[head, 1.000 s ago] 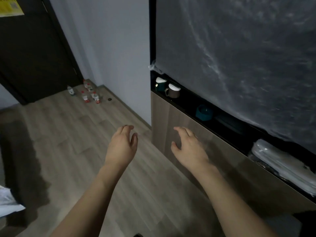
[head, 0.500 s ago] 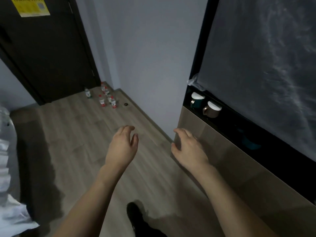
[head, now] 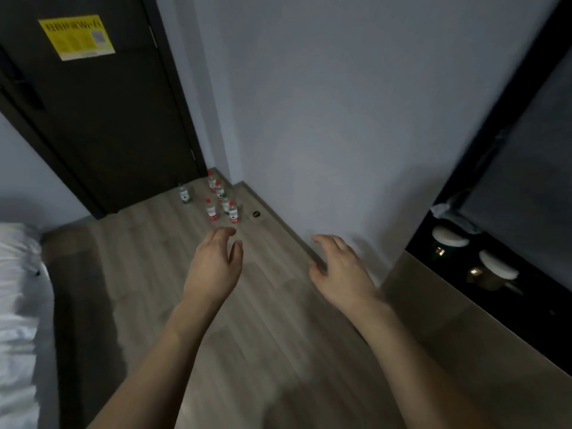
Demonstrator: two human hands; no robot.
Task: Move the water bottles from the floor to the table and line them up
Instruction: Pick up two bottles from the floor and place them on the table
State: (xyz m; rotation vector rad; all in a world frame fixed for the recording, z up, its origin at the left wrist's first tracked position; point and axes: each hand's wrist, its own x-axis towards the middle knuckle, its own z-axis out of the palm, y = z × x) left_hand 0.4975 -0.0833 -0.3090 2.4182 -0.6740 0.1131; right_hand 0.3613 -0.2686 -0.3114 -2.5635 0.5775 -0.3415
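So we're standing in a dim room, both arms stretched out in front of us over a wooden floor (head: pixel 148 274). Our left hand (head: pixel 213 267) hangs palm down with the fingers loosely curled and the thumb a little apart, holding nothing. Our right hand (head: pixel 340 274) is the same deal, fingers relaxed and spread a bit, nothing in it, hovering close to the baseboard where the grey wall (head: pixel 325 119) meets the floor.

The water bottles (head: pixel 221 199) are all upright in a little cluster on the floor, tucked in the far corner where the dark door (head: pixel 102 125) meets the wall. Most have red caps and red labels; one with a green label (head: pixel 184 194) stands a bit apart on the left, right by the door. We count about six, but they're small and blurry from here. A small dark round thing (head: pixel 256 214) lies on the floor just to their right, can't tell what it is.

Between our hands and the bottles it's open floor. The lane is hemmed in: a bed with white bedding (head: pixel 18 305) on the left edge, and a wood-fronted cabinet (head: pixel 464 335) on the right with two lidded mugs (head: pixel 473 258) in its dark niche. A yellow notice (head: pixel 76 37) is stuck on the door.
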